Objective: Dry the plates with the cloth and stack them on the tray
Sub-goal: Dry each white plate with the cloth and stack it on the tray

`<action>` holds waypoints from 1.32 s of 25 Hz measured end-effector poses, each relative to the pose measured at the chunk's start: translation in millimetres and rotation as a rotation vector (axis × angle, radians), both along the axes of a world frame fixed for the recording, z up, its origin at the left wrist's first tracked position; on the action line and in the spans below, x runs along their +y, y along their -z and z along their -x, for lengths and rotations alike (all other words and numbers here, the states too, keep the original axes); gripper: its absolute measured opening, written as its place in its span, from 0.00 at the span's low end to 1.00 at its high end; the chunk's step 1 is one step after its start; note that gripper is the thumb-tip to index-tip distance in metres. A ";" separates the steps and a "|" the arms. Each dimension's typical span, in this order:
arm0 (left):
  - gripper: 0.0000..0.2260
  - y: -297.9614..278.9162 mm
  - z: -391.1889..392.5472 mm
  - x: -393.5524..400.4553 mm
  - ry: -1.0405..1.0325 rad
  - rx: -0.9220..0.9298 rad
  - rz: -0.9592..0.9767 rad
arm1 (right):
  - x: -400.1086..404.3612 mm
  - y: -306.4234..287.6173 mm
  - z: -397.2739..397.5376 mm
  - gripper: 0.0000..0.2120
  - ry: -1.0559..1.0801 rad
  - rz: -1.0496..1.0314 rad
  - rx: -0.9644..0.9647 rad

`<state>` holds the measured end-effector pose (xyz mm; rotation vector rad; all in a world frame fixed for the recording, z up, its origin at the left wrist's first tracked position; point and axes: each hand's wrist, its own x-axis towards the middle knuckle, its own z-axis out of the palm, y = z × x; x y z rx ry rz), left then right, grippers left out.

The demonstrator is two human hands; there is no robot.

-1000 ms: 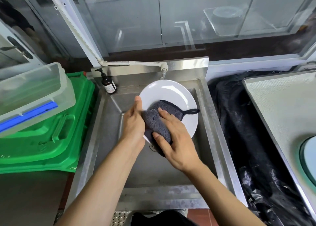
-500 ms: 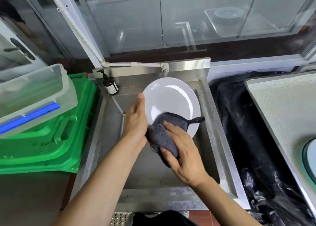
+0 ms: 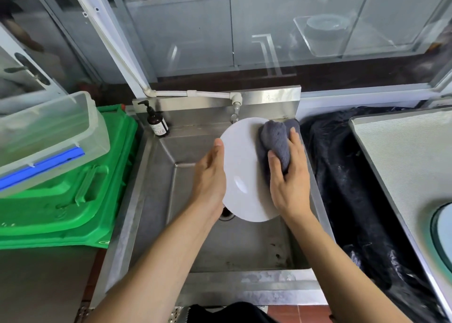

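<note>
- Plate (image 3: 241, 166) is held tilted over the steel sink (image 3: 156, 190), above the drain, not resting on anything we can see.
- Our left hand (image 3: 210, 175) grips its left rim, thumb lying up along the edge and the fingers hidden behind.
- Our right hand (image 3: 289, 175) holds the grey cloth (image 3: 275, 139) bunched against the plate's upper right rim, fingers curled round the wad; the cloth seems to wrap over the edge there.
- We judge the drying to be mid-way: the centre of the plate shows a bright glint (wet or merely glossy, we cannot tell), and the back is out of view.
- Main risk is a slip: the plate hangs from one rim hold, and a hard wipe on the far side could lever it out of the left hand into the sink.
- The tap (image 3: 235, 113) sits just beside the plate's top edge, so a careless turn could knock the rim against it, or catch a drip.
- No tray is clearly identifiable from here; the green crate (image 3: 73, 183) to the left and the surface (image 3: 403, 166) to the right are both well apart from the plate, so the carry will need a firmer hold.
</note>
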<state>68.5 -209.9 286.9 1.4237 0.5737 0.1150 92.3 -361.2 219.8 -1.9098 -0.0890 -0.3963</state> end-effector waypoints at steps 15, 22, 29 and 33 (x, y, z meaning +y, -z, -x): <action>0.18 -15.9 -0.6 32.1 -0.168 0.076 0.130 | 26.7 -12.1 58.7 0.22 -0.595 0.162 -0.160; 0.24 -15.5 -1.4 36.0 -0.166 0.179 0.066 | -18.9 15.4 61.9 0.25 -0.401 0.373 -0.342; 0.24 -17.7 -9.3 35.5 -0.176 0.234 0.115 | -14.9 8.4 55.9 0.15 -0.255 0.476 -0.521; 0.13 -24.9 -13.2 42.6 -0.178 0.205 0.351 | -15.0 -9.4 50.2 0.12 -0.290 0.368 -0.434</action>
